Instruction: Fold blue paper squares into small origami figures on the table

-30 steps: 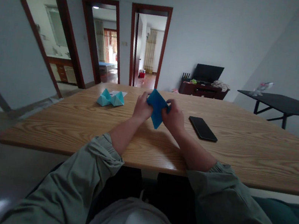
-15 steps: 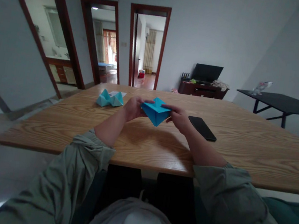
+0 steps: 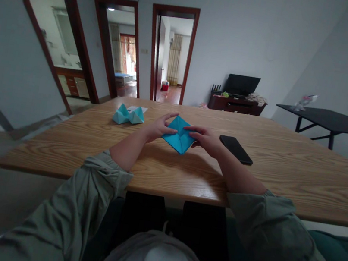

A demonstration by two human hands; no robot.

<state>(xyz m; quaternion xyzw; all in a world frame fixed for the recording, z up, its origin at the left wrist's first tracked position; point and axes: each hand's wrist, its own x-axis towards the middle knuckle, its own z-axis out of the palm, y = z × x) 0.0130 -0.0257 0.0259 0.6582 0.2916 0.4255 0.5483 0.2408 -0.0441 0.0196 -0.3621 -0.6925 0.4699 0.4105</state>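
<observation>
A blue folded origami paper (image 3: 178,142) is held between my hands above the wooden table (image 3: 98,154). It shows as a nearly flat diamond with creases meeting at its middle. My left hand (image 3: 158,129) grips its left side, with the thumb on top and the index finger lifted toward the upper corner. My right hand (image 3: 205,139) grips the right side, fingers lying over the upper face and others tucked under it. The underside of the paper is hidden. To the left stands a lighter blue folded paper piece (image 3: 128,115) with several peaks.
A black phone (image 3: 235,149) lies to the right of my right hand. Behind the peaked paper lies a white sheet (image 3: 141,110). A black folding table (image 3: 335,120) stands at the far right, and a television (image 3: 241,85) sits on a dark cabinet beyond.
The blue paper has gone from a raised, pointed shape to a flatter diamond facing up. My left thumb now lies on its face, and my right fingers have shifted slightly onto it.
</observation>
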